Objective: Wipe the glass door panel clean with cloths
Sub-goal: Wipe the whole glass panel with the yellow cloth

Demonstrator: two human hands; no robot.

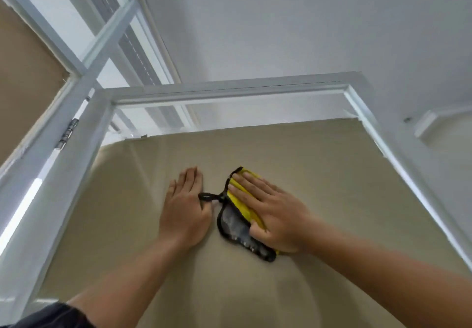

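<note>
- Right hand (pixel 270 215) lies flat with straight fingers, pressing a yellow cloth (pixel 245 200) against the glass door panel (pixel 332 174); nothing is clenched, and the palm simply pins the cloth.
- The cloth sits just right of the picture's centre, toward 4 o'clock. Its black-edged grey side shows below the thumb, and the hand covers much of the yellow part.
- Left hand (pixel 185 207), at 9 o'clock from the cloth, rests flat on the panel with its fingers straight.
- A black loop (pixel 207 196) from the cloth reaches the left thumb; whether the thumb hooks it is hard to make out.
- The panel looks beige and opaque, so the glass itself is hard to see.
- White door frame (pixel 229 90) crosses at 12 o'clock; a metal hinge (pixel 67 133) sits at 9 o'clock.
- Both forearms are cut off by the picture's lower edges; a dark sleeve (pixel 51 315) shows at 7 o'clock.
</note>
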